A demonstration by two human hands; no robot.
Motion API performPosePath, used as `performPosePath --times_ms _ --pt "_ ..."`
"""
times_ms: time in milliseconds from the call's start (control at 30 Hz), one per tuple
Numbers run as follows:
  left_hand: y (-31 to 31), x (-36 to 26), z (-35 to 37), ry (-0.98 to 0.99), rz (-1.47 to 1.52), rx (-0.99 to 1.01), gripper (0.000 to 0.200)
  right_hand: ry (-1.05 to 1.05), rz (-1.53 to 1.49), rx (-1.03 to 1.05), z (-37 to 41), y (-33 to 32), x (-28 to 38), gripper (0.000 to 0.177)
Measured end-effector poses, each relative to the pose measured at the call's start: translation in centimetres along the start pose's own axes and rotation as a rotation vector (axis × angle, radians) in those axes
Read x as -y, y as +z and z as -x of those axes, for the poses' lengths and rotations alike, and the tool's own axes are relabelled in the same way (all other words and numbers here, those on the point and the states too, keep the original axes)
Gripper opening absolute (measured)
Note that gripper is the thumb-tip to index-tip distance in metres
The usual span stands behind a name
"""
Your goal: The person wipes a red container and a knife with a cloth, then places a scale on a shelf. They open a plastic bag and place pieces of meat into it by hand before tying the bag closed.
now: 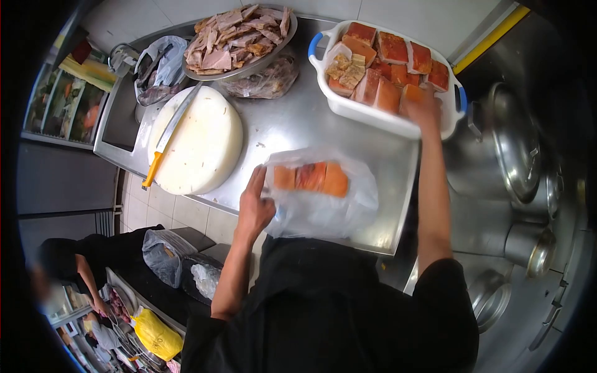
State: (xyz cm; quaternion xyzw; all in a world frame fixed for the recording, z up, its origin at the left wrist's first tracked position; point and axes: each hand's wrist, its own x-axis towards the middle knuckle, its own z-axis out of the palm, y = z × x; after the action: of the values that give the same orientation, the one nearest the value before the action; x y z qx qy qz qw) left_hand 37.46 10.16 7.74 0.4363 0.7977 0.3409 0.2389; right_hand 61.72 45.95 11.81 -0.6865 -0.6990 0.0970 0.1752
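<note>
While a long, yellow-handled knife (177,122) is lying across the round chopping block (211,137) left of the plastic bag (357,214), probably parked there to leave the tabletop (289,124) free, a steel bowl (231,76) is holding sliced meat (233,40) beyond the bag, to its upper left. At the bag's left edge, the left hand (254,208) is resting with its grip apart, fingers extended and thumb separated, seemingly steadying the thin, slippery film. On the bag itself, three rind-on meat blocks (311,177) are lying in a row, the film apparently shielding them from the metal. Beyond the bag, to its upper right, a white tub (373,118) is containing more meat blocks (392,50), its walls penning them together. The right hand (425,112) is reaching in, touching a block near the bag's side; blur is hiding whether its grip is closing on it.
</note>
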Motion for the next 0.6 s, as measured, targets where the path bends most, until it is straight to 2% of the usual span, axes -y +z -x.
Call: performPosePath --times_ms 67,267,333,400,433,467,500,533,600 --pt "0.2 0.4 0.3 0.008 -0.033 -0.004 0.073 -0.054 0.142 0.083 -2.1 2.2 -0.5 0.080" --pt "0.6 0.6 0.2 -0.016 0.031 -0.020 0.072 0.022 0.042 0.238 -3.7 1.7 -1.2 0.078" --pt "0.6 0.7 0.0 0.000 0.036 -0.026 0.072 0.003 -0.210 0.046 -4.8 3.0 -4.1 0.079" --pt "0.4 0.8 0.1 0.003 0.056 -0.033 0.072 -0.027 -0.677 0.049 -5.6 2.5 -7.4 0.078" --pt "0.3 0.9 0.1 0.013 0.055 -0.049 0.072 0.071 -0.955 0.233 -3.8 -0.7 -7.3 0.075" --pt "0.3 1.1 0.1 0.026 0.055 -0.059 0.072 0.045 -1.100 0.352 -1.6 -3.4 -7.2 0.073" --pt "0.2 1.2 0.1 0.045 0.055 -0.066 0.072 -0.093 -1.335 0.439 0.6 -4.6 -7.4 0.074" --pt "0.5 1.9 -0.1 0.030 0.037 -0.059 0.072 0.023 -1.440 0.537 4.6 -6.7 -5.8 0.081" --pt "0.7 1.8 -0.4 0.071 -0.020 -0.063 0.069 -0.103 -1.494 1.062 10.8 -7.9 -2.4 0.096"
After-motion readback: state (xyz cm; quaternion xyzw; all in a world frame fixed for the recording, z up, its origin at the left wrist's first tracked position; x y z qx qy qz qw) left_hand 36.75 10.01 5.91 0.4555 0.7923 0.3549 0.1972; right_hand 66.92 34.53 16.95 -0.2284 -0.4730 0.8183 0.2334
